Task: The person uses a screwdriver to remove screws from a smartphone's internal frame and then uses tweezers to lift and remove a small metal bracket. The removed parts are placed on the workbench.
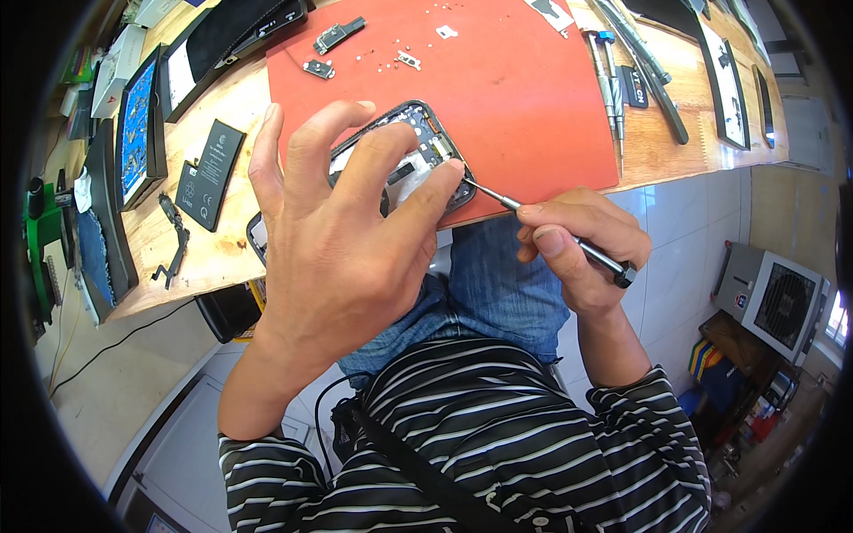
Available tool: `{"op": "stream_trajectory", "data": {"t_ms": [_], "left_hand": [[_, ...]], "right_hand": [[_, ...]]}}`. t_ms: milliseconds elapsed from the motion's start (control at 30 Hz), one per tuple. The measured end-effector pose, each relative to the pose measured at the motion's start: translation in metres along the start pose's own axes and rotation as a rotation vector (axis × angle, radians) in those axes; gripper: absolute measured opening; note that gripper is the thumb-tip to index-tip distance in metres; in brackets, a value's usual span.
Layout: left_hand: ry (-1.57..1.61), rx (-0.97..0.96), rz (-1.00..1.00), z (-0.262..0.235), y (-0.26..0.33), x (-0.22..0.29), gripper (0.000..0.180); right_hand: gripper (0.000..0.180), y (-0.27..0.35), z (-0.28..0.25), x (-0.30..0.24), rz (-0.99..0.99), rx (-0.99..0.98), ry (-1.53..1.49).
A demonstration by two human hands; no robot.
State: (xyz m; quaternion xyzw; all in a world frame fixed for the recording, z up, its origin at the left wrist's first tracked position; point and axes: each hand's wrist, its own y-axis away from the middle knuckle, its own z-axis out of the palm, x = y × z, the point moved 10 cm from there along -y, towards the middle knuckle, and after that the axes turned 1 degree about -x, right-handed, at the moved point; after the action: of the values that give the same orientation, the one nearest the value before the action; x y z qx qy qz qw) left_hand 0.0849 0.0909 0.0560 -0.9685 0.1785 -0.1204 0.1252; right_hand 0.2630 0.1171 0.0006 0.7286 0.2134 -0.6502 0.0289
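Observation:
An opened smartphone housing (429,118) with its inner parts bare lies at the near edge of the red mat (498,98). Over it stretches my left hand (342,235), fingers bent and apart, the thumb pressed on the near right corner and holding the housing down. Part of the housing is hidden under this hand. My right hand (586,244) grips a slim screwdriver (499,197) with a dark handle end. Its thin tip meets the housing's edge beside my left thumb; the exact contact point is too small to make out.
A black phone battery (211,175) and a flex cable (174,240) lie at left, near a tray with a blue insert (138,124). Small parts and screws (409,59) dot the mat. More screwdrivers (613,84) and tweezers (635,40) lie at right.

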Motion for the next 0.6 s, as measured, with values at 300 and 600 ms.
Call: {"op": "stream_trajectory", "data": {"t_ms": [300,600], "left_hand": [[-0.005,0.004,0.000,0.001,0.001,-0.001,0.039],[0.008,0.005,-0.014,0.002,0.002,-0.003,0.036]], "right_hand": [[0.018,0.002,-0.011,0.002,0.016,0.110,-0.029],[0.020,-0.001,-0.004,-0.006,-0.073,0.052,0.054]]}}
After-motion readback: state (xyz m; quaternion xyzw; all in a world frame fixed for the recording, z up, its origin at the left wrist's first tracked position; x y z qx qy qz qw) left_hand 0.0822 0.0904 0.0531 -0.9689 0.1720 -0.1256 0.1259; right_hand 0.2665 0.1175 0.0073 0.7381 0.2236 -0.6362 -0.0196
